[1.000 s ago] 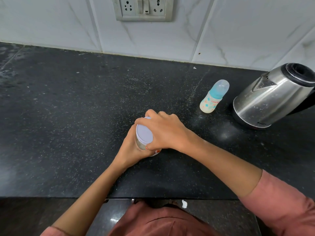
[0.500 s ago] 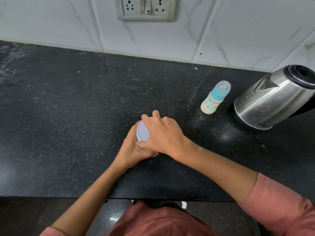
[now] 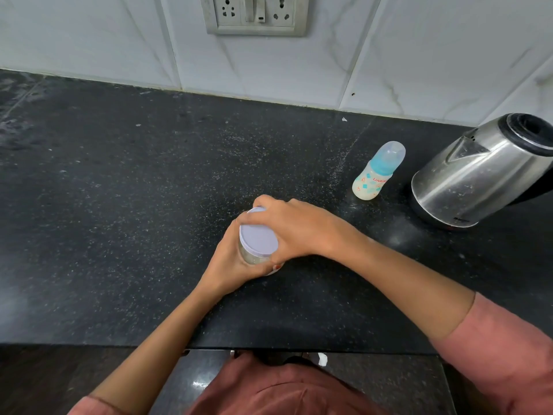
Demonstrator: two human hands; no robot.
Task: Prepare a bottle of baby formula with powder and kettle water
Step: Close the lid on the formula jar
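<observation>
Your powder jar (image 3: 252, 256) stands at the centre of the frame on the black counter (image 3: 119, 205), with its lilac lid (image 3: 258, 238) on. Your left hand (image 3: 233, 266) curls round the jar's body, and your right hand (image 3: 299, 229) clasps the lid's rim from above. At the upper right the capped baby bottle (image 3: 377, 175) stands near the steel kettle (image 3: 478, 178), not touching it.

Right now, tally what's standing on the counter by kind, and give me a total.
jar: 1
baby bottle: 1
kettle: 1
Total: 3
</observation>
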